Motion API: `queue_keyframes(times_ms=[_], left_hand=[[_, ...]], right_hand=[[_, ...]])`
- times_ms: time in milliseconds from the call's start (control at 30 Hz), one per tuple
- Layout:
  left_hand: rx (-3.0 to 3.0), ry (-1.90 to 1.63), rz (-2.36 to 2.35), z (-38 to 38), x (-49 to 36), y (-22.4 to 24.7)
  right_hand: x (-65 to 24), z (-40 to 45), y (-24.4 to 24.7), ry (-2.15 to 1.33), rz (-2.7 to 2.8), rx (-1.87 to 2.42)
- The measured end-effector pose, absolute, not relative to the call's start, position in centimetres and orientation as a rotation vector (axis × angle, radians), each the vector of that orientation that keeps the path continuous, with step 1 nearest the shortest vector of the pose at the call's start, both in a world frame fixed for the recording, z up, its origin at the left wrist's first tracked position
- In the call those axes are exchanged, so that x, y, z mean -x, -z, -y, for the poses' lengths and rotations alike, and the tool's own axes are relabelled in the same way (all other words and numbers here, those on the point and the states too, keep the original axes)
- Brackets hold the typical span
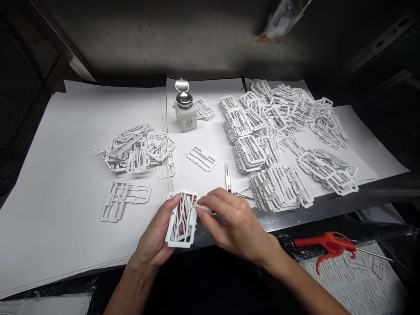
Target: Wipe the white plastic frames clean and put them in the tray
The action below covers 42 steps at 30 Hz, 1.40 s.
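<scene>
My left hand (157, 234) grips a few white plastic frames (169, 238), slotted rectangles with thin inner bars, held overlapping at the table's front edge. My right hand (234, 218) pinches a small white wad (204, 207), perhaps cloth or cotton, against the upper right side of the top frame. Part of the wad is hidden by the fingers. Just beyond my right hand lie a utility knife (227, 178) and a thin metal tool (243, 195), partly covered by stacked frames. One single frame (201, 158) rests flat on the paper ahead.
A white dispenser bottle (186, 116) stands with its metal lid raised. Loose frames form a heap (138, 151) at left; stacks (251, 153) and a large pile (288, 105) fill the right. A red air blow gun (333, 245) lies lower right. A metal wall (157, 39) closes the back.
</scene>
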<state>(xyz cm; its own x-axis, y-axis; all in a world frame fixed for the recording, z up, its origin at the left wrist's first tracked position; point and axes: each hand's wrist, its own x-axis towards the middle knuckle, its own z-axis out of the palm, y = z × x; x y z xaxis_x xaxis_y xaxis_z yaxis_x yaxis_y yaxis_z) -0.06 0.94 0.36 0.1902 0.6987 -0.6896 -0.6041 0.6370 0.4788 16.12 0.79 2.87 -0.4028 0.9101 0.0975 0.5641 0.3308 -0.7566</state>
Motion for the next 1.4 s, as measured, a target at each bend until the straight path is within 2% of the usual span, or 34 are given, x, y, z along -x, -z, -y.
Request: queue_keyframes(times_ms=[300,533,700,933,1100,1267,1400], left_hand=[[-0.128,-0.927,-1.084,-1.1,-0.1,-0.4],[-0.242,-1.029,-1.020,-1.1,-0.8,-0.5],[-0.319,-1.040,-1.085,-1.1,-0.7,-0.5],[-0.356,-1.084,-1.107,-1.0,-0.9,-0.7],[-0.407,-1.094,-1.171,-0.9,-1.1,-0.9],[-0.451,-1.133,-1.171,-0.8,-1.6,-1.1],[-0.433,-1.161,-1.164,-0.7,-1.5,-1.0]], right_hand=[[-15.9,1.8,-3.3,-1.172,2.047,1.154],[-15.6,-0.1,-2.2,-0.877,1.985,1.286],[-15.6,0.9,-2.3,-1.067,2.070,1.189],[-15.4,-0.3,-2.2,-0.845,2.040,1.309],[-15.3,0.1,-2.0,-0.902,2.136,1.227],[-15.1,-0.3,-2.0,-0.766,2.056,1.308],[-14.9,-0.1,-2.0,-0.886,2.044,1.279]])
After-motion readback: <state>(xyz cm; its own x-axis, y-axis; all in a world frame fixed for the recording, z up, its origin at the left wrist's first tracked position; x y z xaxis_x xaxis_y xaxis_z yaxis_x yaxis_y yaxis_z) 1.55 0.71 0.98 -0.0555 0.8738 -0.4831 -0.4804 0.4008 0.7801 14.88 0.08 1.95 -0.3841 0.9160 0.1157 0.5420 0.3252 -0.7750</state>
